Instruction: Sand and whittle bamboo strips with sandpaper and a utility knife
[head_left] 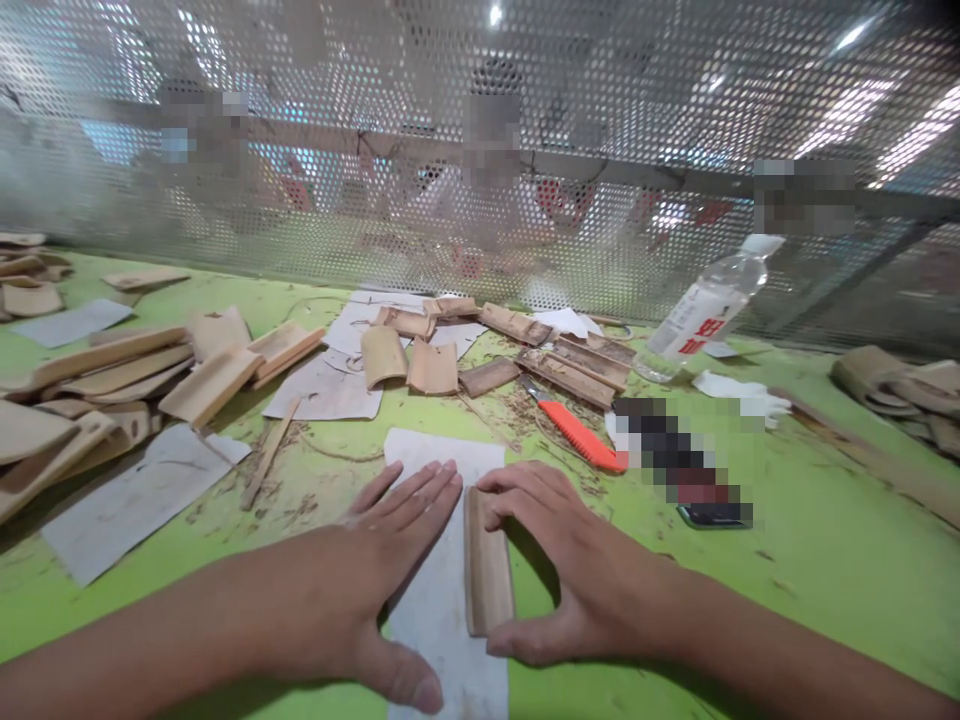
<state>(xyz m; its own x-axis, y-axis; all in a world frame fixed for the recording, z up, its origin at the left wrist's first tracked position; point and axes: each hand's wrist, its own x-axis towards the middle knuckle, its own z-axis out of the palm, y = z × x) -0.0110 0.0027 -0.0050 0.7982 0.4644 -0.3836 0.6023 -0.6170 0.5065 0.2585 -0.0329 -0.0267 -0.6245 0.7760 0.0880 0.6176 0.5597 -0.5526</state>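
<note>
A long pale grey strip of paper [442, 455] lies on the green table in front of me. My left hand [382, 560] rests flat on its left side, fingers stretched forward and thumb spread out. On the strip's right edge sits a short split bamboo piece [487, 565], its hollow face up. My right hand [562, 570] grips this piece by its two ends, fingertips at the far end and thumb at the near end. An orange-handled utility knife [577, 432] lies beyond my right hand.
Stacked bamboo pieces [127, 370] are at the left, and more bamboo pieces [433, 366] lie at the back middle. A water bottle [709, 310], a phone [716, 515] partly blurred out and a white glove [742, 395] are on the right. Perforated metal mesh [420, 220] stands behind.
</note>
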